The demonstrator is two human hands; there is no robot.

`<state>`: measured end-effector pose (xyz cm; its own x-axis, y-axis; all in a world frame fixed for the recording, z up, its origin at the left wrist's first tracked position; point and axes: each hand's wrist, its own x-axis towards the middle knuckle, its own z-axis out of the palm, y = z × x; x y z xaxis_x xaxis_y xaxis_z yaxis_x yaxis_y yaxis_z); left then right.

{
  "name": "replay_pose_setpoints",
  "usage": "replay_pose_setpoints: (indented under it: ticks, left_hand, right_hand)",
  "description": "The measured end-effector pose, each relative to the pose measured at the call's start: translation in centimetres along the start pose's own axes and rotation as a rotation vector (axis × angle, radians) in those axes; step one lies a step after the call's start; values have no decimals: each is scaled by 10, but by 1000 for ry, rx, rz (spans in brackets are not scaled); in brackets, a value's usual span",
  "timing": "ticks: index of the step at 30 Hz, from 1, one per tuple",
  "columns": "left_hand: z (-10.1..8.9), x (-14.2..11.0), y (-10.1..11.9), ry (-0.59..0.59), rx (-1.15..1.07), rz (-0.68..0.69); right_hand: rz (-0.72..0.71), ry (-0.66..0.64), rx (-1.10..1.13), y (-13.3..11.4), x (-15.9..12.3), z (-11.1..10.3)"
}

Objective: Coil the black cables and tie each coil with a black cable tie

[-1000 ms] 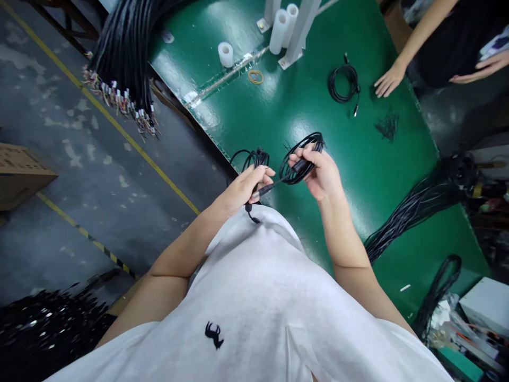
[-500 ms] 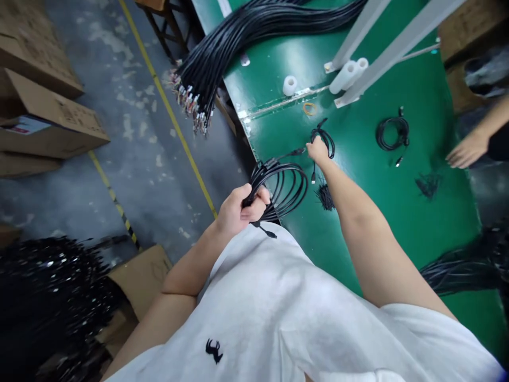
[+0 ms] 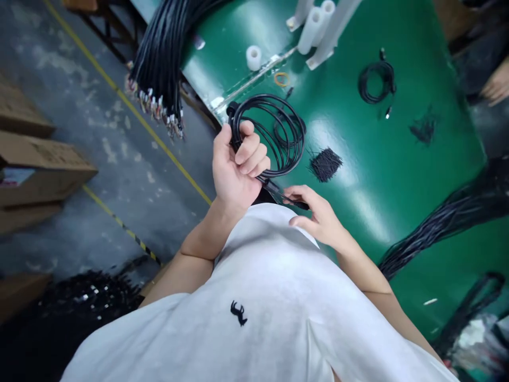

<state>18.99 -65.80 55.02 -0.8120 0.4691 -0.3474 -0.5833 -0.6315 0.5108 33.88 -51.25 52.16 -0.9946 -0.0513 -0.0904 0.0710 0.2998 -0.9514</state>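
My left hand (image 3: 235, 167) is closed around a black cable coil (image 3: 278, 132), held up over the near edge of the green table (image 3: 358, 175). A loose end with a connector (image 3: 274, 188) hangs from the coil toward my body. My right hand (image 3: 316, 215) sits just below it, fingers pinched on a thin black tie or cable end (image 3: 296, 201). A heap of black twist ties (image 3: 325, 163) lies on the table to the right of the coil.
A thick bundle of black cables (image 3: 163, 58) hangs off the table's far left. White rolls (image 3: 253, 57) and posts (image 3: 318, 26) stand at the back. Another small coil (image 3: 376, 82) lies far right. A co-worker's hand (image 3: 497, 85) shows at the right edge. Cardboard boxes (image 3: 35, 164) sit on the floor.
My right hand drew back from the far coil to near my body. My left hand raised the coil higher, gripping it upright.
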Motion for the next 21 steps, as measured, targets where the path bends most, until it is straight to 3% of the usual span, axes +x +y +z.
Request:
replay_pose_setpoints:
  ticks: [5, 10, 15, 17, 21]
  left_hand:
    - [31, -1, -26, -209, 200, -54]
    - [27, -2, -45, -486, 434, -19]
    - [9, -1, -52, -772, 592, -90]
    - [3, -3, -54, -808, 635, -116]
    - [-4, -14, -56, -765, 676, -116]
  right_hand:
    - [-16, 326, -177, -18, -9, 18]
    - [-54, 605, -238, -22, -25, 18]
    - [-83, 701, -300, -25, -44, 16]
    - [-121, 696, -323, -25, -48, 14]
    - [-193, 657, -341, -23, -51, 10]
